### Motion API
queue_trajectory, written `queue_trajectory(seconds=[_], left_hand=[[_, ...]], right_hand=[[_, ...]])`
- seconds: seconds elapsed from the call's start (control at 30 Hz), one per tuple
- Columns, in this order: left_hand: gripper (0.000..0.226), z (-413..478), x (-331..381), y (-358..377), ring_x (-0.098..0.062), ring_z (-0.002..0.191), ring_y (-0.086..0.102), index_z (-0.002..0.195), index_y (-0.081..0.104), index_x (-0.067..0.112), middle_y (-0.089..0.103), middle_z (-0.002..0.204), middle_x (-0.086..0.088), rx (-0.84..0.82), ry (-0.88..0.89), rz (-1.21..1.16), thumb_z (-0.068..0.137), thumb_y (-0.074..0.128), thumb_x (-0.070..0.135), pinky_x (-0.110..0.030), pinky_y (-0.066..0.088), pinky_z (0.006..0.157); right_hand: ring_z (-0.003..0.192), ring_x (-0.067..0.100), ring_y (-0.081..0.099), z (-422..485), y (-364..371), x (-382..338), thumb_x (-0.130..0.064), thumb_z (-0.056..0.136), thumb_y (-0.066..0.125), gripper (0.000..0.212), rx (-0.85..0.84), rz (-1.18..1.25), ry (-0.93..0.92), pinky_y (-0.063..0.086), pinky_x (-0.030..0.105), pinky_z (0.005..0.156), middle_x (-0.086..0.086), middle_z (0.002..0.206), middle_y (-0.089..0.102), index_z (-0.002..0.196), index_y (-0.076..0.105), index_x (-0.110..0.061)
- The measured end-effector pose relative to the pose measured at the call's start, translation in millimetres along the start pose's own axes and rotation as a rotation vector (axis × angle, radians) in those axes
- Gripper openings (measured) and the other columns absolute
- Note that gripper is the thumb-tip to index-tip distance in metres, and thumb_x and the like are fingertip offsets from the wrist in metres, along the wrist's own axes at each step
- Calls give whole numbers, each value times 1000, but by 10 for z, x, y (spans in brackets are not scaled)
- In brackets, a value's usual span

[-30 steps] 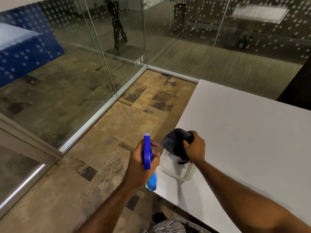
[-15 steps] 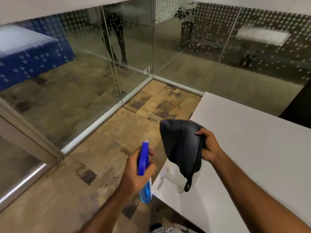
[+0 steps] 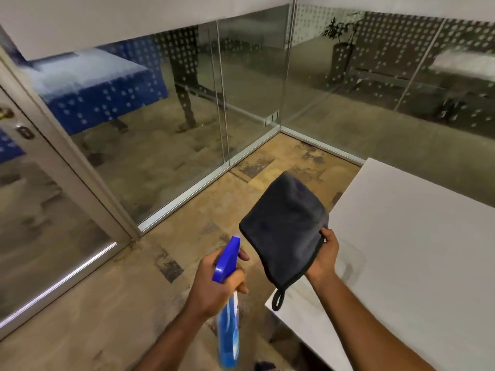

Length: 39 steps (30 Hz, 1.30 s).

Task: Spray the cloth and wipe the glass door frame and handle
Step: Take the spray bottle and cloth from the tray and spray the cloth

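My left hand [image 3: 214, 285] grips a spray bottle [image 3: 227, 317] with a blue trigger head and blue liquid, its nozzle pointing up and to the right toward the cloth. My right hand [image 3: 322, 257] holds a dark grey cloth [image 3: 284, 226] by its right edge, spread out flat in the air, a small loop hanging from its lower corner. The glass door frame [image 3: 67, 167] runs diagonally at the left, pale metal, with a lock fitting [image 3: 24, 132] near the left edge. The handle itself is barely in view.
A white table [image 3: 417, 263] fills the lower right, its corner just under the cloth. Glass walls [image 3: 187, 116] meet at a corner ahead, with dotted film on them. The carpet [image 3: 134, 290] between door and table is patterned brown. A plant stands beyond the far glass.
My right hand lifted the cloth off the table and spread it open beside the bottle. My view rose and turned left, bringing the door frame and lock into sight.
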State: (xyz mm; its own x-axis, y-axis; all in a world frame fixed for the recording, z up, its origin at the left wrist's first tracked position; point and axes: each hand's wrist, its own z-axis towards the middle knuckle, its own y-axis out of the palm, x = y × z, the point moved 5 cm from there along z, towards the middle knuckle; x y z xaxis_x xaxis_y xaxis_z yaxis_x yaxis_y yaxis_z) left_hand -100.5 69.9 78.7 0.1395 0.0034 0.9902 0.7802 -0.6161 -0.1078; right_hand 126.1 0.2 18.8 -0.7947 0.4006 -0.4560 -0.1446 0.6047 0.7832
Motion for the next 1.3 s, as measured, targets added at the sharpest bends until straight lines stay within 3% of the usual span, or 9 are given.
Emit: queue_trajectory(seconds=[0.13, 0.27, 0.37, 0.47, 0.63, 0.77, 0.8, 0.93, 1.3], left_hand=[[16, -96, 7, -97, -24, 61, 73, 97, 67, 10, 76, 91, -10, -59, -56, 3, 83, 67, 1, -27, 59, 63], [14, -188, 58, -168, -24, 60, 71, 92, 66, 10, 73, 112, 3, -81, -61, 48, 79, 66, 5, -29, 58, 63], [8, -236, 104, -201, -21, 57, 66, 91, 66, 5, 74, 96, -10, -49, -52, 78, 85, 67, 1, -32, 59, 62], [10, -277, 119, -261, -24, 56, 64, 91, 65, 3, 69, 82, -21, 5, -67, 72, 88, 66, -6, -37, 57, 63], [7, -329, 143, -306, -28, 56, 62, 92, 63, -1, 65, 81, -28, 27, -75, 64, 88, 65, -6, -37, 56, 61], [6, -372, 153, -291, -26, 51, 60, 89, 64, 0, 63, 79, -30, 22, -65, 58, 83, 66, -1, -33, 54, 55], [6, -380, 147, -295, -25, 51, 61, 88, 65, 2, 64, 79, -29, 24, -71, 59, 82, 66, 0, -33, 54, 55], [8, -388, 141, -272, -21, 54, 64, 90, 66, 7, 68, 78, -18, 8, -73, 88, 85, 67, 2, -31, 58, 58], [6, -397, 137, -127, -16, 58, 70, 90, 66, 9, 70, 68, -4, -14, -109, 129, 89, 72, 7, -22, 56, 58]], right_hand=[[78, 24, 69, -42, -97, 445, -35, 90, 57, 24, 104, -21, 78, 54, 35, 76, 3, 85, 73, 84, 76, -21], [80, 25, 72, -54, 26, 713, -53, 87, 59, 38, 24, 36, 159, 58, 33, 74, 3, 90, 76, 90, 80, -21], [98, 30, 71, -110, 196, 882, -69, 84, 57, 62, -63, 39, 246, 56, 39, 86, 7, 108, 76, 116, 74, -19], [109, 31, 67, -149, 290, 956, -73, 81, 58, 74, -83, 36, 235, 54, 42, 93, 8, 123, 70, 132, 66, -20], [95, 31, 73, -216, 389, 1018, -69, 80, 61, 66, -141, 50, 283, 60, 41, 80, 7, 112, 75, 119, 73, -18], [111, 32, 57, -161, 322, 1025, -64, 81, 59, 76, -82, -80, 286, 42, 42, 105, 11, 128, 60, 135, 61, -12], [110, 32, 56, -146, 303, 1029, -63, 81, 58, 71, -70, -103, 283, 40, 43, 108, 12, 125, 60, 131, 63, -12], [88, 25, 65, -174, 315, 1037, -52, 81, 63, 39, -125, -57, 246, 53, 36, 81, 5, 92, 71, 96, 74, -18], [86, 24, 75, -169, 350, 1046, -49, 62, 84, 50, -309, -11, 214, 60, 38, 75, 8, 96, 77, 99, 80, -16]])
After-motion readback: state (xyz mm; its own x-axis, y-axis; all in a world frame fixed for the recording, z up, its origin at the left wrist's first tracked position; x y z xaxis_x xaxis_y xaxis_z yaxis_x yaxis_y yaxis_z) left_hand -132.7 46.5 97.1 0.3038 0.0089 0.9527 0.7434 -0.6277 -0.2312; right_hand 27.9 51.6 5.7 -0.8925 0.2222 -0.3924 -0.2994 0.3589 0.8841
